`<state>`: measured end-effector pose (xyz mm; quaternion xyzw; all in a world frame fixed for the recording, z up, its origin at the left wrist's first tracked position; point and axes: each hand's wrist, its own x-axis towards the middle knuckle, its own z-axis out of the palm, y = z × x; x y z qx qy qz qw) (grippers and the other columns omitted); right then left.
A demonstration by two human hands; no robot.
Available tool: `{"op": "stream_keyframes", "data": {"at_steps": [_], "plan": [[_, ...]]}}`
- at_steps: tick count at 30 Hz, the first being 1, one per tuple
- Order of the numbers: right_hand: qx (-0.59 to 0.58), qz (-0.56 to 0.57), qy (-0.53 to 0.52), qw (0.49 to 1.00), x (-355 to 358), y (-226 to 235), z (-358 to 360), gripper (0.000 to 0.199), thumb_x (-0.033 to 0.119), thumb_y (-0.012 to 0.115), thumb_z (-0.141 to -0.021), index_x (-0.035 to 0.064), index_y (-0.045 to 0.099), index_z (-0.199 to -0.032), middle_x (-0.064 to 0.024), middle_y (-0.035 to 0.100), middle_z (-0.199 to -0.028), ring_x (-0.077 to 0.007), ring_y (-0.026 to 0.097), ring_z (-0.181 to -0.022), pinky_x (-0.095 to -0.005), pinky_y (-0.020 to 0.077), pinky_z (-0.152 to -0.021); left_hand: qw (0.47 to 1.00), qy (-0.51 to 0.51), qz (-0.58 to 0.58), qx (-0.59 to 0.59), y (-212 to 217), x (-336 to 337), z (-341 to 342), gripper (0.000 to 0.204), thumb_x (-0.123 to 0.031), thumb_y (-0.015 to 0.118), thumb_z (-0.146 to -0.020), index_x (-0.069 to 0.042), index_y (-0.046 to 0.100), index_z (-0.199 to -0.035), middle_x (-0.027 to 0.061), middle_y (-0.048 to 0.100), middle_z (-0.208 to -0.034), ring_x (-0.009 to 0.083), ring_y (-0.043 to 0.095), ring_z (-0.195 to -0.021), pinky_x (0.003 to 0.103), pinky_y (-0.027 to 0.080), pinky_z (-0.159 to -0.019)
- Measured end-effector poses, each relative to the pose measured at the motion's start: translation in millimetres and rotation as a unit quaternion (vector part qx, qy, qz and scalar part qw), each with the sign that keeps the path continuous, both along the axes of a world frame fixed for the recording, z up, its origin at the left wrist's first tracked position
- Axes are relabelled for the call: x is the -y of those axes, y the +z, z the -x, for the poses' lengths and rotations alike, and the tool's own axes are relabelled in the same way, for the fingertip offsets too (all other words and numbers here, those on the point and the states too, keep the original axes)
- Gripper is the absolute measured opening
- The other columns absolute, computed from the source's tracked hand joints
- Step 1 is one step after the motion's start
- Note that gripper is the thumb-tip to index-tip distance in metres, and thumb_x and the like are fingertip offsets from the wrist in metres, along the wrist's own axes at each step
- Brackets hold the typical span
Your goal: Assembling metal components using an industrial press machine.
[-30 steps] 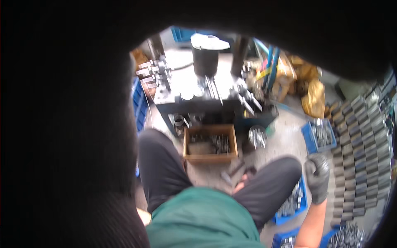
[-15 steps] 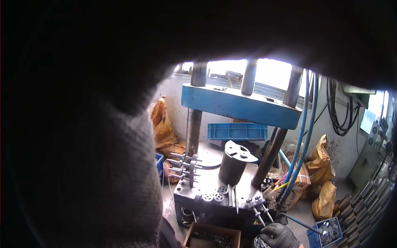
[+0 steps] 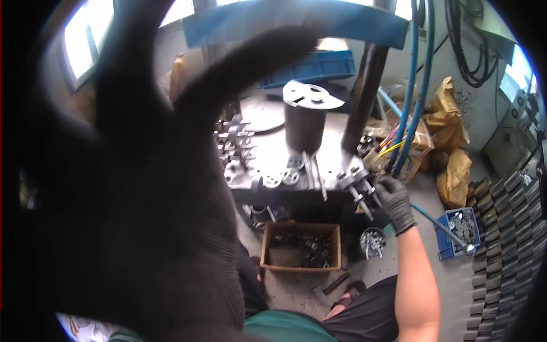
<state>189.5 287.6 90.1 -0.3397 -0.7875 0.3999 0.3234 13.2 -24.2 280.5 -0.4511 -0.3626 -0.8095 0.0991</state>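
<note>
So I'm standing here watching somebody at this press table (image 3: pixel 337 131), and I'm using the dark cylinder (image 3: pixel 305 128) as my marker. The collared rods (image 3: pixel 358 198) are lying on the near-right side of that cylinder, at the table's front corner. Their thin ends are sticking out past the edge, I'd guess so they're easy to get hold of. The gloved right hand (image 3: pixel 394 199) is sitting right beside them, fingers curling in at the outer rod. Whether it's actually gripping, I can't tell, the fingers are hiding the contact.

Long axis on those rods: they're running side by side on a slant, thin ends pointing toward the person and a bit right, away from the cylinder, block ends facing back.

The left hand (image 3: pixel 154 188) is looming dark on the near-left side of the cylinder, fingers spreading wide; I'm not seeing anything in it. Round discs (image 3: pixel 290 176) are lying flat just in front of the cylinder, probably for stability. A wooden box (image 3: pixel 301 268) is standing below them, maybe there for easy reach from the seat.
</note>
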Motion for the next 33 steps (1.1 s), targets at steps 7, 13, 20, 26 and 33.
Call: {"op": "stream_keyframes", "data": {"at_steps": [7, 13, 20, 26, 33], "plan": [[0.142, -0.031, -0.006, 0.989, -2, -37, 20, 0.037, 0.033, 0.07, -0.092, 0.0014, 0.073, -0.11, -0.0236, 0.073, -0.104, -0.0377, 0.071, -0.102, -0.0445, 0.0543, -0.09, 0.861, -0.325, 0.265, 0.287, -139, -74, -37, 0.033, -0.01, 0.066, -0.099, -0.001, 0.06, -0.129, 0.0091, 0.066, -0.123, 0.0158, 0.061, -0.11, 0.032, 0.048, -0.102], [0.181, 0.057, -0.002, 0.982, -2, -24, 14, 0.04, 0.037, 0.064, -0.097, 0.0021, 0.071, -0.115, -0.0258, 0.072, -0.106, -0.0413, 0.07, -0.104, -0.0459, 0.0531, -0.092, 0.607, -0.402, 0.421, 0.541, -213, -140, -73, 0.034, -0.026, 0.066, -0.1, -0.01, 0.058, -0.129, 0.0086, 0.064, -0.114, 0.0254, 0.064, -0.105, 0.044, 0.056, -0.093], [0.23, 0.02, -0.009, 0.973, -1, -22, 28, 0.038, 0.039, 0.059, -0.098, 0.0028, 0.068, -0.108, -0.0285, 0.071, -0.102, -0.0472, 0.067, -0.103, -0.0528, 0.0517, -0.091, 0.596, -0.434, 0.278, 0.616, -265, -212, -69, 0.033, -0.037, 0.062, -0.102, -0.015, 0.058, -0.125, 0.0119, 0.063, -0.114, 0.0298, 0.063, -0.108, 0.05, 0.055, -0.095], [0.251, -0.001, -0.01, 0.968, -8, -31, 25, 0.037, 0.039, 0.058, -0.099, 0.0051, 0.068, -0.109, -0.0298, 0.07, -0.102, -0.0478, 0.066, -0.103, -0.0539, 0.0519, -0.089, 0.626, -0.344, 0.314, 0.626, -235, -204, -58, 0.026, -0.042, 0.057, -0.105, -0.016, 0.058, -0.1, -0.0021, 0.051, -0.068, 0.0139, 0.046, -0.051, 0.029, 0.044, -0.052], [0.232, 0.006, -0.014, 0.973, -21, -52, 20, 0.036, 0.038, 0.061, -0.099, 0.0061, 0.069, -0.111, -0.0276, 0.071, -0.103, -0.0467, 0.067, -0.102, -0.0513, 0.053, -0.087, 0.614, -0.535, 0.374, 0.443, -173, -115, -47, 0.026, -0.037, 0.052, -0.107, -0.013, 0.06, -0.099, -0.0051, 0.044, -0.063, 0.0082, 0.04, -0.051, 0.026, 0.037, -0.052]]}}
